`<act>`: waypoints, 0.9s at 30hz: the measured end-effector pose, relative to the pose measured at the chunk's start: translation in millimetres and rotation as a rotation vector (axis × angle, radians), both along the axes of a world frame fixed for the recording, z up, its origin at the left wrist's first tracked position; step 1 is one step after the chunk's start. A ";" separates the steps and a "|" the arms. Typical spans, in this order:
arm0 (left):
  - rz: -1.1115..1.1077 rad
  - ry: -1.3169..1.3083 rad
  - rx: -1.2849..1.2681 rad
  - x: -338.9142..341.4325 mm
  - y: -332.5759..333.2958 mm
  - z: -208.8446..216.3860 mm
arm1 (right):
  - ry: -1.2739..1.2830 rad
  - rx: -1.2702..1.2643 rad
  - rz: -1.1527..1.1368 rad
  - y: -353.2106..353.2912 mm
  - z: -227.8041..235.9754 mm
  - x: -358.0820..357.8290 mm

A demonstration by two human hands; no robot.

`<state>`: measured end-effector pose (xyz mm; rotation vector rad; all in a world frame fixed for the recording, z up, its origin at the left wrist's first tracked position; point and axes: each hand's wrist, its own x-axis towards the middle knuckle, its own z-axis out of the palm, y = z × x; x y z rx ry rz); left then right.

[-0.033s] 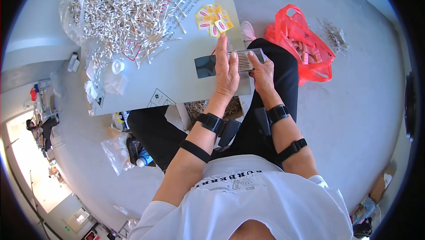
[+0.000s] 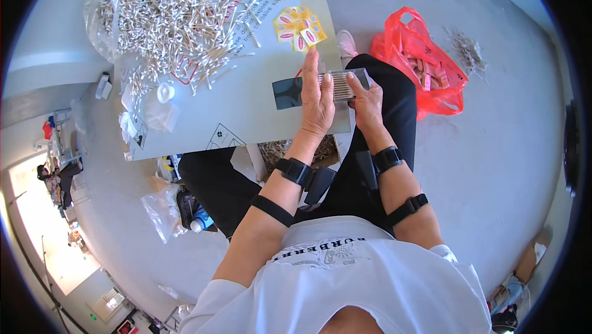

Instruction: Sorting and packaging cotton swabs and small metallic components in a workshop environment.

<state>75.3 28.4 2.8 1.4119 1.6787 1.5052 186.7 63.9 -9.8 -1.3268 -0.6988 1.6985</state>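
A clear plastic pack of cotton swabs (image 2: 342, 85) is held over the table's right edge, its swabs lying side by side. Closed round its right end is my right hand (image 2: 368, 101), the thumb on top. My left hand (image 2: 317, 103) is at the other end, with its fingers stretched straight and its thumb resting by the swabs. Past it to the left lies a dark see-through flap of plastic (image 2: 286, 93). The left hand's lower fingers are hidden.
A large heap of loose cotton swabs (image 2: 166, 20) covers the table's far left. Yellow labels (image 2: 299, 28) lie beyond my hands. On the floor at right stands a red plastic bag (image 2: 425, 57) with pink packs. A cardboard box (image 2: 327, 152) sits under the table's near edge.
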 end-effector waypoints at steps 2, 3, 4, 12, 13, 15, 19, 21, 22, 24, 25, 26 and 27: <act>-0.048 -0.023 -0.042 -1.1 -1.0 0.8 | -0.031 0.015 0.017 -0.3 -0.3 -0.1; -0.017 -0.023 -0.024 -0.7 0.3 0.8 | -0.018 0.000 0.002 -0.2 -0.9 -1.3; -0.015 -0.019 -0.022 -2.7 2.4 1.7 | -0.007 -0.013 -0.014 0.7 -0.7 -1.6; 0.240 0.608 -0.040 -65.8 68.1 9.9 | 0.048 0.014 0.004 -2.7 -0.3 2.8; 0.248 0.653 -0.117 -69.9 75.1 10.9 | 0.048 0.009 -0.001 -1.8 0.4 2.1; 0.220 0.671 -0.198 -73.8 81.8 11.6 | 0.062 0.010 -0.001 -1.8 3.1 2.2; 0.167 0.665 -0.295 -79.0 89.2 6.8 | 0.084 0.015 -0.003 -2.0 0.6 0.8; 0.216 0.684 -0.233 -85.8 94.7 2.0 | 0.075 0.015 0.013 -1.3 0.1 -1.8; 0.249 0.698 -0.169 -82.8 95.5 3.6 | 0.059 0.012 0.014 -1.0 -1.2 0.2; 0.213 0.404 -0.174 -83.7 92.1 9.5 | 0.083 0.018 0.001 -1.0 -2.8 0.5; 0.179 0.118 -0.171 -85.5 88.8 12.4 | 0.114 0.030 -0.012 -1.0 -3.4 -0.2; 0.179 0.120 -0.176 -86.2 82.7 15.1 | 0.115 0.025 -0.012 -1.2 -4.0 0.0; 0.157 -0.020 -0.220 -86.7 75.1 17.9 | 0.108 0.022 0.002 -1.5 -4.6 0.4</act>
